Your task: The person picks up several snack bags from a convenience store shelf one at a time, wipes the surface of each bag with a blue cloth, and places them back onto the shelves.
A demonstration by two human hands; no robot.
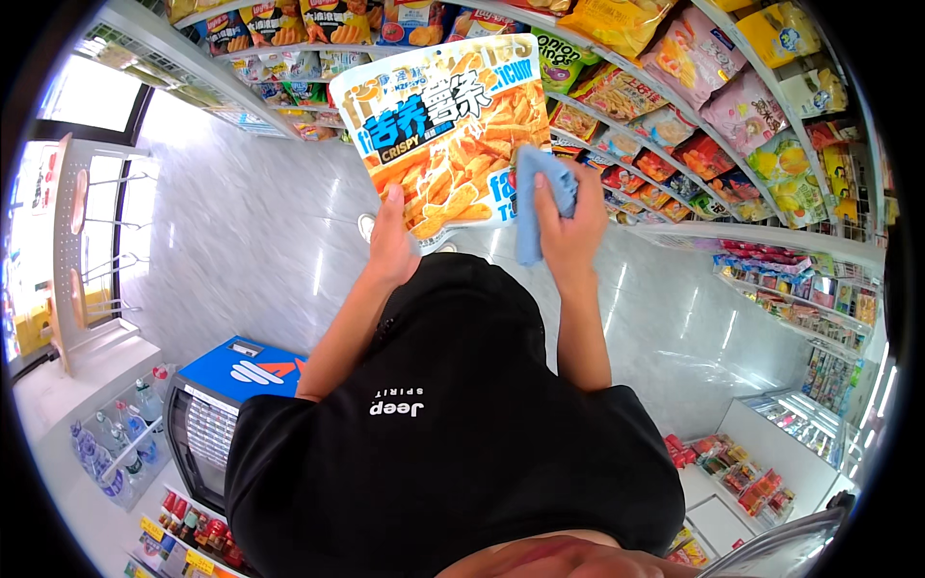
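A large snack bag [455, 144] with fries pictured on its printed front is held up before me, its front turned towards my face. My left hand [394, 242] grips the bag's lower left corner, the thumb lying on the front. At the lower right side, my right hand [574, 220] holds a folded light-blue cloth [533, 209] against the bag. The cloth hides part of the bag's right edge. Behind the bag, the fingers of my left hand are out of sight.
Shelves of snack bags [621, 94] curve across the front and right. A blue-topped display cabinet [238, 368] stands at my left, near bottled drinks [130, 433]. Grey tiled floor [267, 209] lies around me. A counter [723, 498] with small packets is behind right.
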